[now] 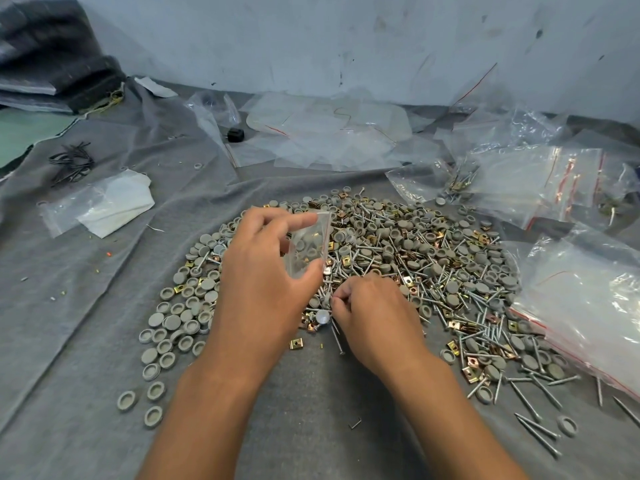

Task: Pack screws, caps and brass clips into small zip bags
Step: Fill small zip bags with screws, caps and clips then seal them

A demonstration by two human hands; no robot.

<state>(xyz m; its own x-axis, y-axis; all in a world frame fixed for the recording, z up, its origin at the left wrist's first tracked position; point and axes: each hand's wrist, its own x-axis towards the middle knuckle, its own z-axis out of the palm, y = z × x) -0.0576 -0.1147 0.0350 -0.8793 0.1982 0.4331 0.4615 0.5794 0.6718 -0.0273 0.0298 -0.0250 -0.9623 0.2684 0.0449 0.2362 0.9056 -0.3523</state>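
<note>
**Inspector:** While your left hand (263,271) holds the small zip bag (308,245) above the heap, thumb under its lower edge and forefinger along the top, your right hand (374,313) sits low just beside it, fingers curled and pinching at a screw (327,292) at the heap's near edge.

**Operator:** Is the bag loaded?

**Inspector:** Grey shapes and a glint of brass show through the film; whether they lie inside or behind it, I cannot tell. Its red seal line runs down the right-hand side.

**Operator:** And the stock?

**Inspector:** One mixed heap (398,258) on the grey cloth (86,341) covering your desk: grey caps (166,322) mostly to your left, long screws (530,407) scattered to your right, brass clips (472,362) throughout. A single cap (322,317) lies between your two hands.

**Operator:** Further out?

**Inspector:** A large clear bag (585,306) rests at the heap's right edge. Bags with hardware in them (460,181) lie at the far right, and loose empty bags (329,133) lie against the wall. To your far left, a flat bag with white paper (100,206) and a bundle of dark wire ties (71,161).
</note>
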